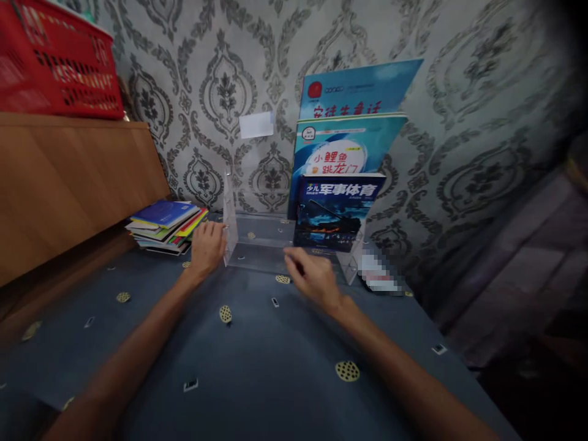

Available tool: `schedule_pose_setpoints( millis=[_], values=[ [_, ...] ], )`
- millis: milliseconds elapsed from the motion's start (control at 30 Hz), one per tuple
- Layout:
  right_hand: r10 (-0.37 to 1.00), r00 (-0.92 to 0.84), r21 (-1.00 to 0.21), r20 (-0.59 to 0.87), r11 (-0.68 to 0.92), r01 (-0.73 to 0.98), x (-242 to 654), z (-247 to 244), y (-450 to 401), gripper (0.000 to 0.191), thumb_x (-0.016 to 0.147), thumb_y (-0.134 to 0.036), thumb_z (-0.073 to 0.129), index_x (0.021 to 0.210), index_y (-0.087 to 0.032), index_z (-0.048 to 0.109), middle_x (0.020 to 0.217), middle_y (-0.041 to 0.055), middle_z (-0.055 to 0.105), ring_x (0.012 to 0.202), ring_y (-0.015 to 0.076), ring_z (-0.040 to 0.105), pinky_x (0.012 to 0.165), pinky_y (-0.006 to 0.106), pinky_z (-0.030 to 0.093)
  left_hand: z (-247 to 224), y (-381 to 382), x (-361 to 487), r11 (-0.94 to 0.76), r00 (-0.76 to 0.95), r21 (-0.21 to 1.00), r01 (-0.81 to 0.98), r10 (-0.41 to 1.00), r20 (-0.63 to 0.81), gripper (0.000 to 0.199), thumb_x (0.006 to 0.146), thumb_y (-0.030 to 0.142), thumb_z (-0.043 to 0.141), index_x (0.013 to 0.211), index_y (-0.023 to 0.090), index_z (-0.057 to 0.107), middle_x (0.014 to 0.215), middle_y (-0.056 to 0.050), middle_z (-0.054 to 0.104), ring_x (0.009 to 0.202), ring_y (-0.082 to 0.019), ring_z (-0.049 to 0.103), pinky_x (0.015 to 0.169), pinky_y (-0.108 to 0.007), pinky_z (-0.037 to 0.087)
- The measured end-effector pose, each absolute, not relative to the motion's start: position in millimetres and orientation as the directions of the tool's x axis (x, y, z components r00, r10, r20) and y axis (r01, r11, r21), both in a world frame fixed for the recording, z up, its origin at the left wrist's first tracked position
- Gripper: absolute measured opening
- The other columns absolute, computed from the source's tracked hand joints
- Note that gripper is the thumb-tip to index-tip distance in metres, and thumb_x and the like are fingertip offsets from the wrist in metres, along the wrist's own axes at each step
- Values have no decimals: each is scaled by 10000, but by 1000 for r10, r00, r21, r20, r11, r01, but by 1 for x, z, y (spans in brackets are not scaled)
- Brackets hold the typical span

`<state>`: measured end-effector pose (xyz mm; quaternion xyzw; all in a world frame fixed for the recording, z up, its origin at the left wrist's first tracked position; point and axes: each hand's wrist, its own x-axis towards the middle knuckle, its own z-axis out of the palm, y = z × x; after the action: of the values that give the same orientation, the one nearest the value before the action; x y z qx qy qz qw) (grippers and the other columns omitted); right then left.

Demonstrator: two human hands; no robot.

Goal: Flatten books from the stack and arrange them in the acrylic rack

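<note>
A clear plastic book stand with stepped tiers stands on the dark blue cloth against the wall. My left hand is closed at its left side panel, the bent fingers against the panel's edge. My right hand has curled fingers, with thumb and forefinger pinched at the stand's front lip. On the right half, three books lean back in rising tiers: a dark blue book with a tank in front, a teal book behind it, and a blue book at the back. The stand's left half shows bare tiers.
Left of the stand lies a pile of thin books. A wooden cabinet carries a red plastic basket at the left. A blurred, pixelated item lies right of the stand. Patterned wallpaper rises behind, and grey fabric hangs at the right.
</note>
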<state>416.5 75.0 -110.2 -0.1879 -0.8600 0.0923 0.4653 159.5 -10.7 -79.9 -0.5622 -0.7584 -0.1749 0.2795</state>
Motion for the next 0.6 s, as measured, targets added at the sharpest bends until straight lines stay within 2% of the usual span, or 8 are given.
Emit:
schedule_pose_setpoints(
  millis=[133,267,400,500,600],
  values=[
    [278,-678,-254,680,957,137,404,-142,58,264,987,-257,409,978,-238,672,756,45,731,656,176,672,643,271,474,-78,-29,97,532,-405,10,847,631,662,416,980,279,350,1288,97,563,1317,-218,595,1228,-369,513,1049,-499,372],
    [211,-726,-206,654,974,97,403,-165,50,242,1002,-218,408,930,-228,639,766,47,721,663,174,669,639,266,449,-73,-38,52,610,-489,48,791,584,648,544,942,300,411,1426,52,432,1501,-252,462,1415,-392,376,1133,-549,301],
    [263,-740,-244,619,960,136,408,-174,47,215,1009,-224,428,956,-232,636,761,33,712,661,170,663,631,262,437,-75,-40,32,642,-547,7,767,648,530,556,945,297,382,1429,28,432,1469,-288,496,1411,-429,393,1109,-635,305],
    [320,-743,-296,588,940,170,410,-177,46,216,1008,-251,440,957,-243,649,775,34,715,684,173,663,644,265,452,-78,-40,28,628,-532,-25,777,678,508,517,962,272,333,1410,53,468,1480,-270,497,1408,-409,415,1114,-632,302],
    [319,-747,-309,583,938,159,410,-177,45,218,1005,-251,442,948,-242,652,768,34,711,680,180,663,642,273,458,-76,-41,27,627,-523,-52,777,690,500,497,980,279,297,1394,81,488,1456,-256,526,1394,-391,442,1108,-615,311]
  ],
)
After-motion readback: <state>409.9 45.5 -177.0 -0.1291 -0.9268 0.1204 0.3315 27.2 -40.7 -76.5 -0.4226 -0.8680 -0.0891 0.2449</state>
